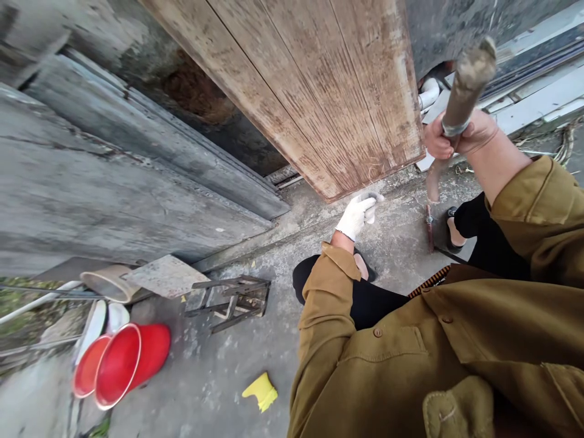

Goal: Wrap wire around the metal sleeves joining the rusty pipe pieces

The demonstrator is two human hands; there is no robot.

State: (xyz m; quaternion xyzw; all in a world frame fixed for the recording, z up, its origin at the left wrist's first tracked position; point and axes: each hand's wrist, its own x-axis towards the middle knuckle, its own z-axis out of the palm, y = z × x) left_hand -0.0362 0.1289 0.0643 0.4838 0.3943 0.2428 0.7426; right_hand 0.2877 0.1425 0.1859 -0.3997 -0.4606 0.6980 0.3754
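Observation:
My right hand (479, 134), bare, is wrapped round a thick wooden handle (463, 100) with a metal band. The handle's worn, pale end points up, away from the ground, and its lower end is smeared by motion. Lower and to the left, my left hand (354, 218) wears a white glove. Its fingers are curled near the bottom edge of a large wooden panel (319, 97), with a greyish patch at the fingertips. Whether that patch is part of the glove or a held thing I cannot tell. The brown, grooved panel leans against the wall.
Grey boards (150, 176) lean at the left. A small wooden stool (232, 301) stands on the concrete, near red buckets (155, 350) and a yellow piece (262, 390). A reddish rod (429, 228) lies near my feet. White strips (547, 91) lie at the right.

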